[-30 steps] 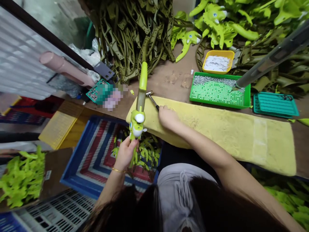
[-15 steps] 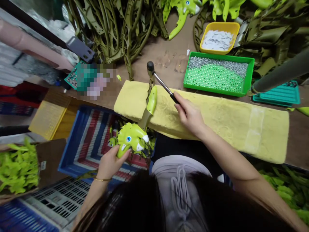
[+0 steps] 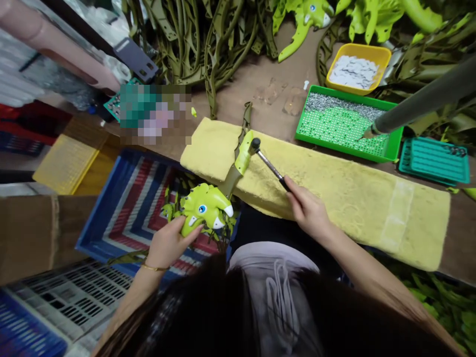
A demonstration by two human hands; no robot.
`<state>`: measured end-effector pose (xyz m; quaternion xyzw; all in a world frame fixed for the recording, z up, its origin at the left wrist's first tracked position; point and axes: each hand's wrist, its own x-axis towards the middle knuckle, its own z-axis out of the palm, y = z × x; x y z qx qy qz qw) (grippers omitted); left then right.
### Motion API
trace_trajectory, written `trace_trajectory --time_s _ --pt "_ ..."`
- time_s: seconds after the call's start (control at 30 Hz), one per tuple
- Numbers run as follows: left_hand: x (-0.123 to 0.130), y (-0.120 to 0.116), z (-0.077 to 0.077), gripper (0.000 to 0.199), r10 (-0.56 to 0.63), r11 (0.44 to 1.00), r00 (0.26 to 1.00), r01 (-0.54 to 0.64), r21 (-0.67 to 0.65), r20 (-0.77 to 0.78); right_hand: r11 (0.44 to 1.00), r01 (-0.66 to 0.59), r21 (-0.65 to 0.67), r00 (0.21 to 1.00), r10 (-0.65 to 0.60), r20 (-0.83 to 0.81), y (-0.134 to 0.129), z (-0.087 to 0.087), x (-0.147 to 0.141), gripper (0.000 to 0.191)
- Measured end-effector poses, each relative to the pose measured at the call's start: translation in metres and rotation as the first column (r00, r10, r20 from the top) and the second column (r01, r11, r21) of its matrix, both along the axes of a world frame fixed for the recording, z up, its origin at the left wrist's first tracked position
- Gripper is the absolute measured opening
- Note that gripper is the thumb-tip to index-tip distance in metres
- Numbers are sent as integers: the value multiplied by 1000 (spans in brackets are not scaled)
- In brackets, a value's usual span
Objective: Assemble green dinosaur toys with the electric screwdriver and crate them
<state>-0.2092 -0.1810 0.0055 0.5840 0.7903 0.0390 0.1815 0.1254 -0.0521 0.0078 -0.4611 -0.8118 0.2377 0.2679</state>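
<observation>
My left hand (image 3: 173,243) is closed on the lower end of a lime-green plastic toy with a horned dinosaur head (image 3: 204,210). From the head, an olive and lime shaft runs up across the yellow foam pad (image 3: 334,198), its toothed olive tip lying past the pad's far edge. My right hand (image 3: 307,206) is wrapped round the black handle of a small hammer (image 3: 268,163) with a metal shaft. The hammer's dark head is right beside the lime part of the shaft; whether they touch I cannot tell.
Beyond the pad stand a green tray (image 3: 334,129) of small metal pieces and a yellow tub (image 3: 383,62) of white pieces. Olive plastic parts (image 3: 189,49) are heaped at the back. A grey pole (image 3: 427,96) slants in from the right. Below left sits a blue crate (image 3: 92,238).
The hammer head has come down from above the toy's tip to the lime part of the shaft. My left hand keeps its hold. The whole view has shifted somewhat.
</observation>
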Motion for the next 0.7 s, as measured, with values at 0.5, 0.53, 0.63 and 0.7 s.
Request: trace_trajectory --time_s 0.5,0.53,0.63,0.7 --pt "36 7 -29 38 68 998 995 -67 -17 68 934 -309 179 947 285 150 -9 53 -25 53" --pt "36 6 -30 37 62 998 997 -61 -15 49 929 -301 216 953 287 96 -11 55 -26 61" --pt "38 4 -35 36 14 999 1000 -14 43 -2 923 -305 236 952 296 73 -15 45 -26 62" --pt "41 1 -39 35 -26 989 998 34 142 -56 938 -311 153 948 294 122 -17 32 -21 52"
